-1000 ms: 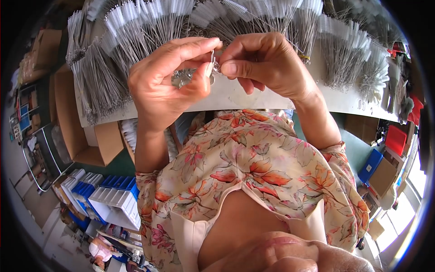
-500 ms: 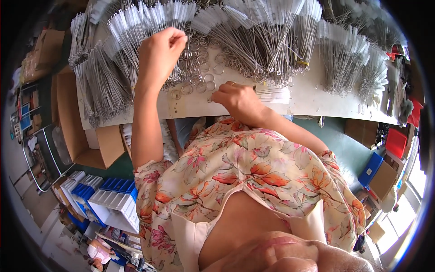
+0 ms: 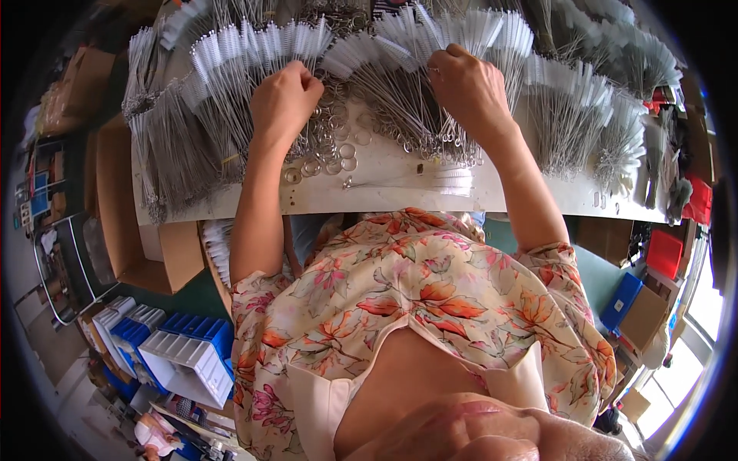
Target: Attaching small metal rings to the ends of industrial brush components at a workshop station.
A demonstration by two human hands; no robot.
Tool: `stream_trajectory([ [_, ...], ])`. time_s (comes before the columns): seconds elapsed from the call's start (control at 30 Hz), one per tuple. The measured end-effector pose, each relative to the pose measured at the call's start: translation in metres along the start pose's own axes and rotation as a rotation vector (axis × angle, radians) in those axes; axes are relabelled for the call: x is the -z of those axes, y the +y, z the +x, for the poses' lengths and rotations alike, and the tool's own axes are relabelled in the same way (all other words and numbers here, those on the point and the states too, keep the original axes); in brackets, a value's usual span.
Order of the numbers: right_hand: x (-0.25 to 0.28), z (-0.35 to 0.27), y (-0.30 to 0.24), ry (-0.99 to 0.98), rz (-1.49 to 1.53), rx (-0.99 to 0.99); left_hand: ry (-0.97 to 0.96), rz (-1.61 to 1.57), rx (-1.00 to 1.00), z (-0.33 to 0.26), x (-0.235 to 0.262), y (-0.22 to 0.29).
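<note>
My left hand (image 3: 287, 104) is closed at the left-hand heap of thin wire brushes with white bristles (image 3: 257, 46); its fingertips are bent inward, and whatever they hold is hidden. Loose metal rings (image 3: 347, 157) lie beside it. At the middle heap of brushes (image 3: 384, 88), my right hand (image 3: 470, 88) has its fingers closed at the bristle end of one wire brush (image 3: 429, 27), which leans up and left from the fingertips. Near the table's front edge a few brushes (image 3: 453, 183) lie flat, a small ring at their left end.
More bundled brushes (image 3: 573, 115) cover the right of the white table (image 3: 369, 201). An open cardboard box (image 3: 165, 261) stands left of it. Blue and white plastic bins (image 3: 188, 349) are at the lower left, and red and blue bins (image 3: 663, 253) at the right.
My right hand has gone from the front of the table up and right to the middle brush heap, leaving brushes flat near the edge. My left hand has come slightly lower.
</note>
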State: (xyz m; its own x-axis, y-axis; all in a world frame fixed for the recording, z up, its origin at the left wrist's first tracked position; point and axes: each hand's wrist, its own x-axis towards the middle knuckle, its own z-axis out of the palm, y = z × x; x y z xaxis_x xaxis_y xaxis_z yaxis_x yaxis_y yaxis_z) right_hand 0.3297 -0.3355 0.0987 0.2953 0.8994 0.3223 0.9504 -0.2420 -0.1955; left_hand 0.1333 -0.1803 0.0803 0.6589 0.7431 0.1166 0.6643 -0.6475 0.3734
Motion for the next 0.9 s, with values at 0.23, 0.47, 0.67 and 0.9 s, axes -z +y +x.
stream_trajectory([
  [0.23, 0.002, 0.023, 0.012, -0.056, 0.188, -0.099, 0.426, -1.162, 0.137, -0.036, 0.043, -0.016],
  [0.47, -0.002, 0.042, 0.040, 0.402, 0.975, -0.348, 0.725, -1.132, 0.299, -0.061, 0.081, -0.125],
  [0.67, -0.001, 0.045, 0.055, 0.566, 1.762, -0.352, 0.398, -0.012, 0.686, -0.066, 0.091, -0.195],
  [0.9, 0.049, 0.020, 0.109, 0.530, 1.714, -0.181, 0.110, 0.040, 0.340, -0.056, 0.065, -0.259],
])
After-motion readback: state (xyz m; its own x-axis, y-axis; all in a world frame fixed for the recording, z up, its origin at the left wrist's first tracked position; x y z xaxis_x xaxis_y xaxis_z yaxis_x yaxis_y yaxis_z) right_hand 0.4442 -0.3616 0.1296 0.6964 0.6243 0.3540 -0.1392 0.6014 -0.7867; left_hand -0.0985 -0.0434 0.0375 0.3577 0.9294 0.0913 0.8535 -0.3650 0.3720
